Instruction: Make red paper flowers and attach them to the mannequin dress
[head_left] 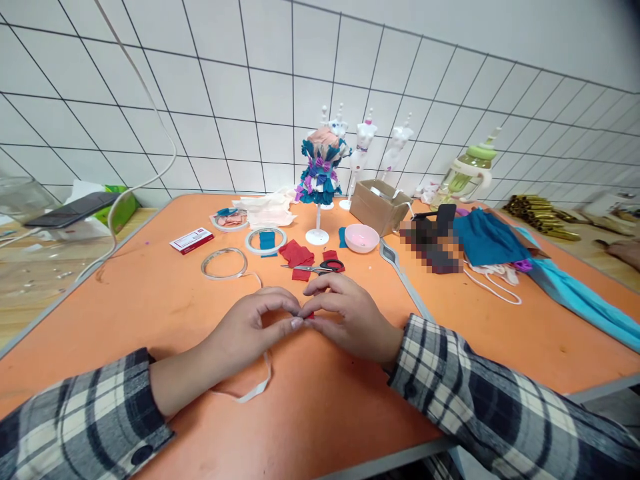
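My left hand (263, 322) and my right hand (350, 313) meet above the orange mat, thumbs and fingertips pinched together. Between them shows a small bit of red crepe paper (310, 315), mostly hidden by the fingers. Just beyond lie red crepe paper pieces (297, 256), with scissors (315, 269) resting across some of them. A thin white ribbon (257, 390) runs under my left hand from a roll (224, 263). Farther back, a small mannequin on a white stand wears a ruffled teal, purple and peach dress (320, 170).
A pink bowl (362, 238) and a cardboard box (381, 205) stand behind my right hand. Bare white mannequins (365, 140) and a green-lidded bottle (467, 172) are at the back. A tape ring (266, 241) and a small red-and-white box (192, 241) lie left; teal fabric (493, 237) lies right.
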Available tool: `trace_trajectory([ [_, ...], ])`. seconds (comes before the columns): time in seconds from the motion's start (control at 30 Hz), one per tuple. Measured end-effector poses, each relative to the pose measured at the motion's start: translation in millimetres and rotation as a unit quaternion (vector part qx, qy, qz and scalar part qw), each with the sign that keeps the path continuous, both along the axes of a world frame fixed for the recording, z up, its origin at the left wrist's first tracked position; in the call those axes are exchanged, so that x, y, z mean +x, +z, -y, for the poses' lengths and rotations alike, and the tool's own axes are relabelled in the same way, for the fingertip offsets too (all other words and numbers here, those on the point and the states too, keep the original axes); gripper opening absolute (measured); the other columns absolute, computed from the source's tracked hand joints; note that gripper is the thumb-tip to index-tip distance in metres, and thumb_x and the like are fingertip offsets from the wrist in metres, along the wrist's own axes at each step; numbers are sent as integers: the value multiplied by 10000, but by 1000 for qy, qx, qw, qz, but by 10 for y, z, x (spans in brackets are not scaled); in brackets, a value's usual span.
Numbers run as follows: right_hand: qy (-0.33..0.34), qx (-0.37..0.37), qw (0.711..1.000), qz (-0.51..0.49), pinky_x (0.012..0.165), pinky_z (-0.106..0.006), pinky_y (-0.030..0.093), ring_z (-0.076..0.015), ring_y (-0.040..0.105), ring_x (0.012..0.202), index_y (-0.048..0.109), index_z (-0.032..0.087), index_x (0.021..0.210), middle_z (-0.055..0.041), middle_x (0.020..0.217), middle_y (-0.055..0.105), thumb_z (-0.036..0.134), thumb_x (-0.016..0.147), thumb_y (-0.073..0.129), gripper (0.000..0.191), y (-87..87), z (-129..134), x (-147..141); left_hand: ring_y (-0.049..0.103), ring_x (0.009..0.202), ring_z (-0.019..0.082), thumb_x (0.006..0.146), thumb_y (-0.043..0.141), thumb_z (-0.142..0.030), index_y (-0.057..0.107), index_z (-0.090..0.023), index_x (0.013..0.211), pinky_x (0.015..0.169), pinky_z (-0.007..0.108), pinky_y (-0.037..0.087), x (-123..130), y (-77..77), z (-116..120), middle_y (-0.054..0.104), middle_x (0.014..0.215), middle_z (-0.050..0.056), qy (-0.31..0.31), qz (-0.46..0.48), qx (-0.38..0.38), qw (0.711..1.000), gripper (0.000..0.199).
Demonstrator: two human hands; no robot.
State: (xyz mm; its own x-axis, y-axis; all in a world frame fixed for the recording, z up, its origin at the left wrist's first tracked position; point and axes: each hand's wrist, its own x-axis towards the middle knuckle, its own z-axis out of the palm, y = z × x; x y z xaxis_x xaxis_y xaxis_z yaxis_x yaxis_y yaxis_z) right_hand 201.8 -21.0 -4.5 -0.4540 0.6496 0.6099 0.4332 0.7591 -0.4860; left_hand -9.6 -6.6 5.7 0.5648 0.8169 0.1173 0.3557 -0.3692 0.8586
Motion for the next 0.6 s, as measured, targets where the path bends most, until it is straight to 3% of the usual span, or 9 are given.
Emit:
trace_trajectory([
  [0.07, 7, -21, 999, -24, 867, -311, 515, -166, 620, 992, 696, 242, 975, -48, 1084, 646, 214, 891, 646, 102, 5, 13, 3, 672, 923, 221, 867, 638, -424, 734, -231, 871, 852, 335, 533, -16, -24, -5, 729, 949, 47, 9, 16, -6, 1000, 216],
  [0.2, 31, -92, 994, -58, 861, -316, 527, -153, 633, 930, 538, 221, 1310, -70, 1201, 643, 212, 831, 696, 504, 53, 44, 18, 669, 884, 212, 862, 642, -421, 721, -221, 818, 850, 339, 532, -43, -40, -16, 724, 920, 47, 34, 31, 7, 999, 220],
  [0.27, 46, -120, 990, -52, 862, -319, 526, -157, 640, 930, 512, 209, 1344, -77, 1234, 650, 253, 803, 735, 587, 67, 47, 21, 668, 908, 216, 862, 638, -406, 724, -225, 823, 858, 340, 525, -42, -30, -17, 727, 939, 48, 40, 22, 22, 999, 204],
  [0.33, 49, -130, 989, -43, 843, -302, 525, -156, 649, 923, 577, 212, 1281, -57, 1174, 693, 277, 807, 740, 506, 66, 38, 15, 663, 926, 221, 855, 636, -383, 734, -233, 825, 865, 343, 517, -32, -12, -13, 729, 950, 46, 44, 3, 47, 998, 182],
  [0.47, 4, -160, 986, -36, 737, -253, 514, -136, 668, 817, 725, 217, 1002, -13, 931, 756, 240, 850, 690, 157, 46, 11, -10, 657, 862, 211, 838, 616, -335, 741, -235, 794, 835, 338, 507, -8, 28, -3, 722, 875, 32, 38, -35, 100, 994, 166],
  [0.6, -17, -252, 964, -80, 644, -227, 505, -122, 667, 713, 743, 201, 880, 0, 816, 750, 222, 836, 690, 72, 37, -6, -26, 654, 844, 208, 834, 610, -337, 738, -233, 795, 825, 336, 500, -4, 40, -14, 722, 854, 29, 36, -50, 123, 991, 170],
])
